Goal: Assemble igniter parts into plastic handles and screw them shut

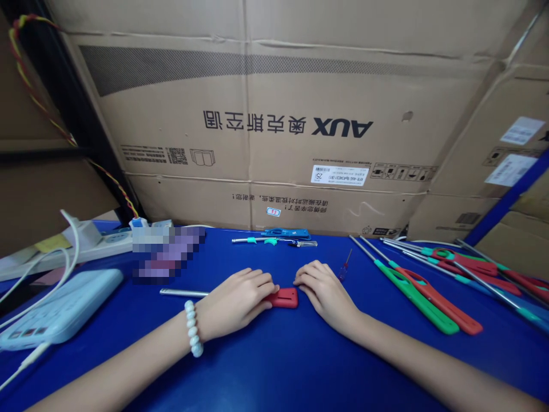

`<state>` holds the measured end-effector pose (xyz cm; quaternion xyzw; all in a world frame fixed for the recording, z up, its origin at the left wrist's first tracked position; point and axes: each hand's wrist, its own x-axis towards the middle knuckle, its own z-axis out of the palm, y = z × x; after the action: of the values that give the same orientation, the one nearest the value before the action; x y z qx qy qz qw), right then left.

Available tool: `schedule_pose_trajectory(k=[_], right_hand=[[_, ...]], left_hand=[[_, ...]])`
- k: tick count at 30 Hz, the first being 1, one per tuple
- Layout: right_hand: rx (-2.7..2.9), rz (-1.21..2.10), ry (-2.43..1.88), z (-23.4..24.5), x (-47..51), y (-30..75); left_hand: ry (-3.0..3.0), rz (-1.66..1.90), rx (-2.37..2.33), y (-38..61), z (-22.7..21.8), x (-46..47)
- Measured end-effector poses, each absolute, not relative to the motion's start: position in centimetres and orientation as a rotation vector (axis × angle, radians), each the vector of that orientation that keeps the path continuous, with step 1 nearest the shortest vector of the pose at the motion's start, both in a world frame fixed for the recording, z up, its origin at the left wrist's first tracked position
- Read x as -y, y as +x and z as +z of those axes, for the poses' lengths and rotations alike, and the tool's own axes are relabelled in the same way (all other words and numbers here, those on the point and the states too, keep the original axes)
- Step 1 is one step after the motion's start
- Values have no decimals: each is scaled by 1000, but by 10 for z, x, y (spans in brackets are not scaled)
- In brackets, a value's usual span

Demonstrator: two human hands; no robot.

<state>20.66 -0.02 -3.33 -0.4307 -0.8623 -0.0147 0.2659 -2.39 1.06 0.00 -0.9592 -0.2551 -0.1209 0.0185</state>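
My left hand (235,300), with a white bead bracelet on its wrist, lies on the blue table (274,366) with its fingers curled over a long lighter. The lighter's red handle (283,297) sticks out to the right of the fingers, and its silver metal tube (182,293) sticks out to the left. My right hand (323,292) rests beside it with its fingers bent, fingertips at the red handle's right end. I cannot see whether they touch it.
Several red and green long lighters (429,297) lie at the right. A blue lighter (285,233) and a small screwdriver (344,266) lie farther back. A pale blue power bank (60,309) with white cables and a power strip (92,243) sit left. Cardboard boxes (274,126) wall the back.
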Motion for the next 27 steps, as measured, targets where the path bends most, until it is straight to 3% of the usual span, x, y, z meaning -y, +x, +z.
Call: schedule_pose_trajectory(k=[9, 17, 27], right_hand=[[2321, -32, -1231, -32, -3, 206], [2401, -89, -843, -35, 3, 207], [2380, -257, -748, -32, 6, 205]], left_hand=[[-2997, -317, 825, -24, 1, -10], [-2966, -329, 834, -22, -2, -9], [-2918, -319, 801, -18, 0, -6]])
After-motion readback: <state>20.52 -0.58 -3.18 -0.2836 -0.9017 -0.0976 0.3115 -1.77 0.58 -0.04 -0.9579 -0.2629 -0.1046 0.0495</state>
